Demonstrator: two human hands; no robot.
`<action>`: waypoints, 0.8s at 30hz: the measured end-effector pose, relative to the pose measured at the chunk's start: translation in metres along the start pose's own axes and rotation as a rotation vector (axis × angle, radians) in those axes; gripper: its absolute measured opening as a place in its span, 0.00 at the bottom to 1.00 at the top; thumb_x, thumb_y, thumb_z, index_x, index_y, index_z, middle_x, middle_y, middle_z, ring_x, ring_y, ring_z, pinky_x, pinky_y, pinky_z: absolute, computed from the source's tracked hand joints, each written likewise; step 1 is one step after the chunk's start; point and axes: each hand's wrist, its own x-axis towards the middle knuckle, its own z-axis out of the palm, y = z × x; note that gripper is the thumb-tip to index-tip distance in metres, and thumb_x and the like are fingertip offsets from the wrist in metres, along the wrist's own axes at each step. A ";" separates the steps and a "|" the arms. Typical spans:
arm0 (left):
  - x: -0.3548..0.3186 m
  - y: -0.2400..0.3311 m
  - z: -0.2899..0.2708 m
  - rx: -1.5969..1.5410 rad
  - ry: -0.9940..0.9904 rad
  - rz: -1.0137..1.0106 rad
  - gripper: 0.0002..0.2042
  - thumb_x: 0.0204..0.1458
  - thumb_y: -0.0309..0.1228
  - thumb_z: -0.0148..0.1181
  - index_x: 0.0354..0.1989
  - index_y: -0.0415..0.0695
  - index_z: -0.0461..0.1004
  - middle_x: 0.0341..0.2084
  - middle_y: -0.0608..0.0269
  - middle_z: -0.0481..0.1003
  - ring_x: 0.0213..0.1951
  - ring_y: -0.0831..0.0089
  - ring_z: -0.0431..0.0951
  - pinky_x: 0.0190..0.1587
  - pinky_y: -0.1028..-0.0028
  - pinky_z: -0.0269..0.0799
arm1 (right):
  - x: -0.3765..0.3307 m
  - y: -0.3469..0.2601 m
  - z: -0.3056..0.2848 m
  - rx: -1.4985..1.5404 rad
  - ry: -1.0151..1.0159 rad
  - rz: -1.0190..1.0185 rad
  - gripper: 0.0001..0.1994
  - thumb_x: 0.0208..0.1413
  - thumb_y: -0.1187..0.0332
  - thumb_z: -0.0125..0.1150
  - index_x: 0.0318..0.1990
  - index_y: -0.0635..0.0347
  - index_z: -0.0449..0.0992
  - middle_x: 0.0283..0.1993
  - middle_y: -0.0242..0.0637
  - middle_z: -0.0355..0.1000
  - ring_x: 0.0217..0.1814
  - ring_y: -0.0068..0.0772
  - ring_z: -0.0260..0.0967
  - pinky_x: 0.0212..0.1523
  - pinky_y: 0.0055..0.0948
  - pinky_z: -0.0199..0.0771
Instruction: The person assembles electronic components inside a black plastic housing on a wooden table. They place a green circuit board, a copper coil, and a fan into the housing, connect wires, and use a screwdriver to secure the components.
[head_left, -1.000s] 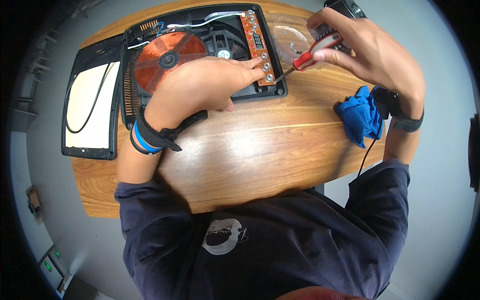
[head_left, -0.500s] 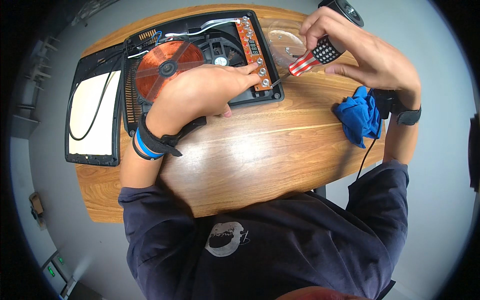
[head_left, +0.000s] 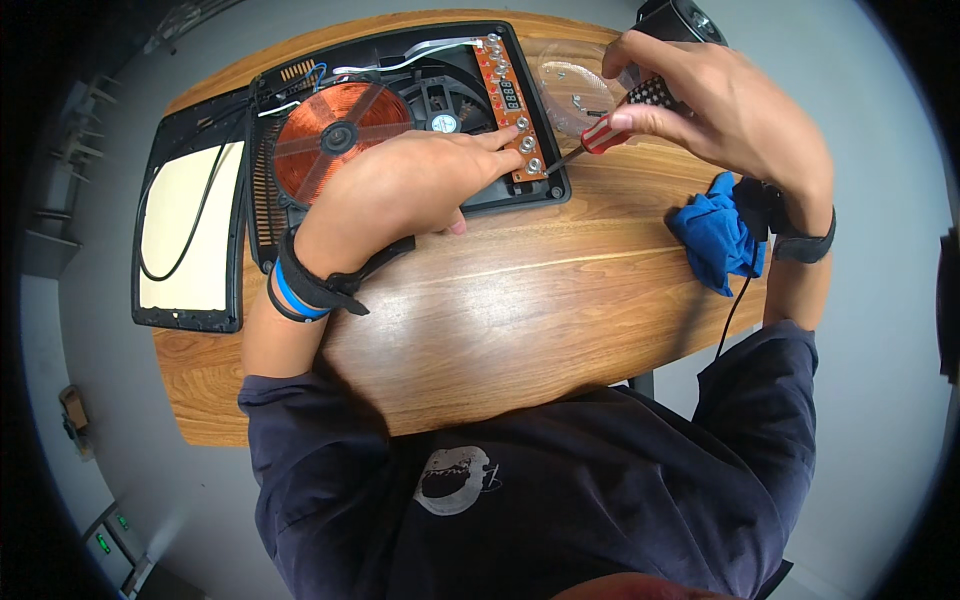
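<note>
My left hand (head_left: 412, 180) reaches over an opened induction cooktop (head_left: 560, 188) with its fingers stretched out. The fingertips press on the lower part of a narrow orange circuit board (head_left: 506, 112) with round buttons and a small display. In my right hand (head_left: 738, 112) is a screwdriver (head_left: 604, 135) with a red, white and dark star-patterned handle, thumb along its side. Its tip slants down to the board's lower right corner, by the lowest button. A copper coil (head_left: 318, 168) lies left of the board, partly hidden by my left hand and forearm.
Just right of the cooktop stands a clear plastic dish (head_left: 562, 82) holding small screws. A blue cloth (head_left: 716, 238) lies under my right wrist, with a black cable beside it. The removed panel (head_left: 190, 230) leans at the left. A black cylindrical object (head_left: 690, 22) stands at the far right.
My right hand has turned around the screwdriver handle, and its thumb now lies against it. The screwdriver tip is still at the board's corner. My left hand has stayed in place.
</note>
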 end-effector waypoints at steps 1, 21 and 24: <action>-0.001 0.002 0.000 0.010 0.010 -0.006 0.46 0.47 0.21 0.79 0.78 0.52 0.66 0.82 0.62 0.61 0.71 0.51 0.76 0.68 0.56 0.78 | 0.001 0.002 0.005 -0.028 0.036 0.004 0.26 0.62 0.47 0.70 0.56 0.60 0.78 0.55 0.40 0.78 0.52 0.48 0.82 0.50 0.45 0.87; -0.003 -0.001 0.004 0.015 0.042 0.011 0.48 0.47 0.22 0.79 0.80 0.52 0.64 0.82 0.62 0.60 0.71 0.51 0.75 0.69 0.56 0.77 | -0.009 -0.015 -0.003 -0.008 0.075 -0.114 0.16 0.62 0.66 0.73 0.55 0.56 0.79 0.59 0.34 0.74 0.52 0.43 0.83 0.51 0.37 0.91; -0.001 -0.001 0.004 0.009 0.022 -0.003 0.48 0.47 0.22 0.79 0.80 0.52 0.64 0.82 0.61 0.60 0.71 0.51 0.75 0.69 0.56 0.77 | -0.009 -0.024 -0.003 0.049 0.094 -0.115 0.16 0.60 0.71 0.74 0.55 0.57 0.79 0.58 0.34 0.75 0.53 0.43 0.83 0.52 0.38 0.91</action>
